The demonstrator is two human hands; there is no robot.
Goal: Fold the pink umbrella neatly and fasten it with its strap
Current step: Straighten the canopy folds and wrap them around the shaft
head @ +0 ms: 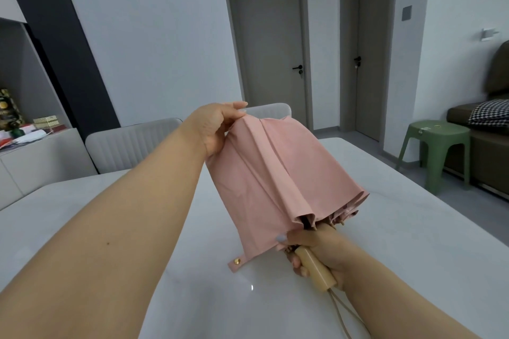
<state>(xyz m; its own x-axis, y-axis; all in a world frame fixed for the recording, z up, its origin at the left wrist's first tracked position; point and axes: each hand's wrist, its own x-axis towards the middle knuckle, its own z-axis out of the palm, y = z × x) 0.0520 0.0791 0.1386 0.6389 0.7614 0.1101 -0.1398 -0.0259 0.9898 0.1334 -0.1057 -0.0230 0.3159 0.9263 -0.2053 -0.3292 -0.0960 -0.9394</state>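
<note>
White table [399, 242], glossy, fills the lower view; grey padded chairs [132, 143] at its far edge. Room behind: pale walls, two grey doors [268, 41], a green stool [438, 146] at right beside a dark sofa [484, 124] with a checked cushion, a cluttered sideboard [41, 146] at left.

Pink umbrella [275, 173] held in the air above the table, collapsed, top end pointing away, canopy loose and flared in wide pleats, not rolled. Rib tips show at the lower hem.

Left hand [217, 126] at the far top end, thumb and fingers pinching a fold of canopy fabric. Right hand [319, 250] wrapped closed around the wooden handle [314, 261], its thumb pressing the near hem of the fabric. A cord loop trails from the handle base toward the camera.

Strap [239, 263] hangs free off the near hem, gold snap facing up, not fastened.

Risks, as judged:
- Pleats uneven; wrapping now would likely bunch the fabric and leave a lumpy roll.
- Strap could get rolled under the canopy and be lost to reach.
- The pinch holds only one fold; the others may slip back out when the umbrella is turned.
- Slick tabletop: the umbrella may slide if set down.
</note>
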